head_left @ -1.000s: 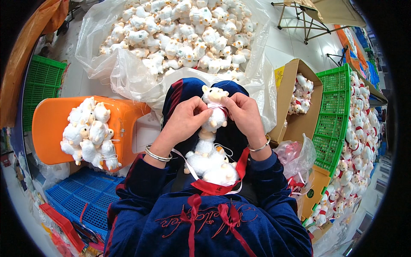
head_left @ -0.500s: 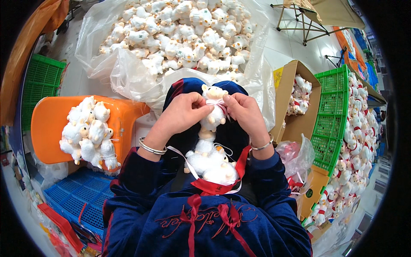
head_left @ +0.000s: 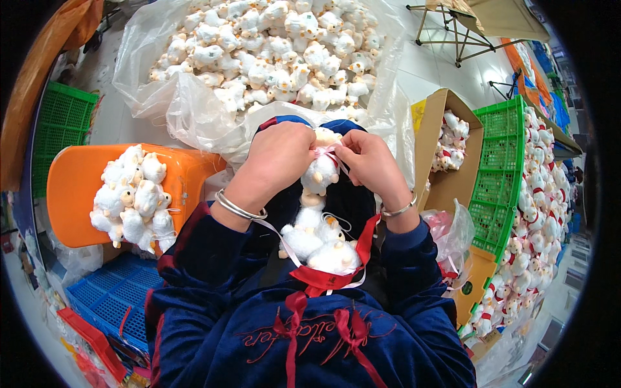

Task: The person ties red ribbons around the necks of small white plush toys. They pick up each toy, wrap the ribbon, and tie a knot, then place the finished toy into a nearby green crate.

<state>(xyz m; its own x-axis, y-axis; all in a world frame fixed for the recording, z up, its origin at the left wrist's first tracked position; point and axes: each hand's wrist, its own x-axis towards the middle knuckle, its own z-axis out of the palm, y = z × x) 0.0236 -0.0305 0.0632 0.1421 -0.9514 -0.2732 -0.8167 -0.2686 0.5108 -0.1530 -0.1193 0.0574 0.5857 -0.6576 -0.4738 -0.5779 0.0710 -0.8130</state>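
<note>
Between my hands, above my lap, is a small white plush sheep (head_left: 321, 173) with a pink ribbon (head_left: 325, 150) round its neck. My left hand (head_left: 284, 150) is closed at the left side of the neck, fingers pinching the ribbon. On the other side my right hand (head_left: 369, 157) pinches the ribbon between thumb and fingers. Part of the sheep's head is hidden by my hands. More plush sheep (head_left: 331, 257) lie in my lap below it, beside a red ribbon (head_left: 321, 279) and a loose pale pink ribbon.
A large clear plastic bag (head_left: 155, 84) full of white plush sheep lies ahead. Several sheep sit on an orange stool (head_left: 71, 194) at the left, above a blue crate (head_left: 116, 297). At the right stand a cardboard box (head_left: 446, 191) and a green crate (head_left: 495, 207) beside many ribboned sheep.
My left hand has turned and moved slightly right and up, its knuckles now over the sheep's side. The right hand has closed in on the neck, and the ribbon there looks drawn together.
</note>
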